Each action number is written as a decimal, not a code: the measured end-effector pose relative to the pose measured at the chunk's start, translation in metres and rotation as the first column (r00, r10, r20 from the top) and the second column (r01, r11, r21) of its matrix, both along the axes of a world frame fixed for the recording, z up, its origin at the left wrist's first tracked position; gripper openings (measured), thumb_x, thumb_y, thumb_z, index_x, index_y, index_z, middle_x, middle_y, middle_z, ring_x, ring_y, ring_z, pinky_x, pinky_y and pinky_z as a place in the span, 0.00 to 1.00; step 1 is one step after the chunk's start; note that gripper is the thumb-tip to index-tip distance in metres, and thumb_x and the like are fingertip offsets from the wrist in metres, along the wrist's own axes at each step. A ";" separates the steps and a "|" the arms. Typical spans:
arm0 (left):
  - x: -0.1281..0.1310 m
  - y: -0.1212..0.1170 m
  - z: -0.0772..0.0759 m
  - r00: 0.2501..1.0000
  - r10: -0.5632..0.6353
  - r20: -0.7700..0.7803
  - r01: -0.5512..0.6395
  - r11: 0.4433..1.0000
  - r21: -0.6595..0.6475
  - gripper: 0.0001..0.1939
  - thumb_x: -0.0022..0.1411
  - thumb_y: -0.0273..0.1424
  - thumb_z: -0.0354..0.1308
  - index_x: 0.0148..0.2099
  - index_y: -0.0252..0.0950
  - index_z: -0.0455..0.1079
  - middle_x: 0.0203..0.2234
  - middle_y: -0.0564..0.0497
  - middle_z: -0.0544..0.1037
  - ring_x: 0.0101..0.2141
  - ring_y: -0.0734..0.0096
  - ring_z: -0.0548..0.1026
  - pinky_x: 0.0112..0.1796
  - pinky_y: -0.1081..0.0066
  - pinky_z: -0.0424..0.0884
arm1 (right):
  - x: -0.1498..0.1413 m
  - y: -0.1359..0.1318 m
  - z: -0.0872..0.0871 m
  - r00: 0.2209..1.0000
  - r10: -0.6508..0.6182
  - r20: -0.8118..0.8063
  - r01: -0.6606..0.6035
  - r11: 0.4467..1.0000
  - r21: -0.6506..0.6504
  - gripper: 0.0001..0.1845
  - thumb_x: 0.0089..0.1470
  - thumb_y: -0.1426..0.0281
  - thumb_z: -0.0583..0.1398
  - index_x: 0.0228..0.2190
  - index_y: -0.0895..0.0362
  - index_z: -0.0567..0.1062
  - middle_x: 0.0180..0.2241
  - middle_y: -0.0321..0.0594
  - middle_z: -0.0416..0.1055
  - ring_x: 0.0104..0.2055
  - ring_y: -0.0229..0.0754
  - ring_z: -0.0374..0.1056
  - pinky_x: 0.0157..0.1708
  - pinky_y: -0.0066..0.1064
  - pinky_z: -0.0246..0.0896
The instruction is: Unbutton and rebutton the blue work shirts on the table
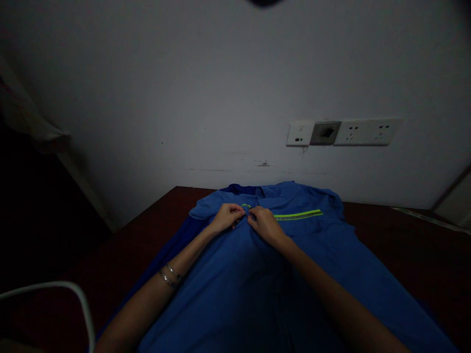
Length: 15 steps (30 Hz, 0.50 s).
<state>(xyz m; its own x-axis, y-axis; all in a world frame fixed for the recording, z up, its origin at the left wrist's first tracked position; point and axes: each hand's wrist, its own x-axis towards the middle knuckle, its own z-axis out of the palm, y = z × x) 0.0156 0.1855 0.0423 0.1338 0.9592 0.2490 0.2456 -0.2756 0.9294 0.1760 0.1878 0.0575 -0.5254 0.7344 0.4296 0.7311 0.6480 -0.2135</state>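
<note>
A blue work jacket (228, 274) with a yellow-green and grey reflective strip (300, 215) across its chest lies spread out, collar toward the wall. My left hand (228, 216) pinches the fabric at the front opening, just below the collar. Close beside it, my right hand (265, 223) has its fingers closed on the other side of the same opening. The fingertips nearly meet; whether a button or other fastener is between them is too small to make out. Darker blue cloth (180, 235) shows beneath the jacket on the left.
The jacket rests on a dark red-brown table (147, 218) set against a pale wall (176, 98). Sockets and a switch panel (362, 132) are on the wall at right. A white cable or tube (79, 294) curves at lower left. Light-coloured cloth (29, 110) hangs at far left.
</note>
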 end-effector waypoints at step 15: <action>-0.006 0.002 0.004 0.999 -0.040 0.004 0.040 0.994 -0.103 0.09 0.48 0.30 0.57 0.30 0.27 0.70 0.14 0.55 0.67 0.14 0.83 0.64 0.13 0.82 0.60 | -0.001 0.001 -0.002 1.000 0.001 0.022 0.000 1.000 -0.011 0.14 0.54 0.70 0.50 0.35 0.60 0.74 0.35 0.47 0.70 0.38 0.40 0.66 0.40 0.27 0.54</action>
<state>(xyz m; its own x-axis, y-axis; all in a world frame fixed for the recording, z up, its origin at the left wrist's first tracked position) 0.0095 0.1874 0.0458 0.1726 0.9735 0.1498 0.2342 -0.1883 0.9538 0.1754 0.1886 0.0560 -0.5352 0.7388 0.4096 0.7355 0.6460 -0.2042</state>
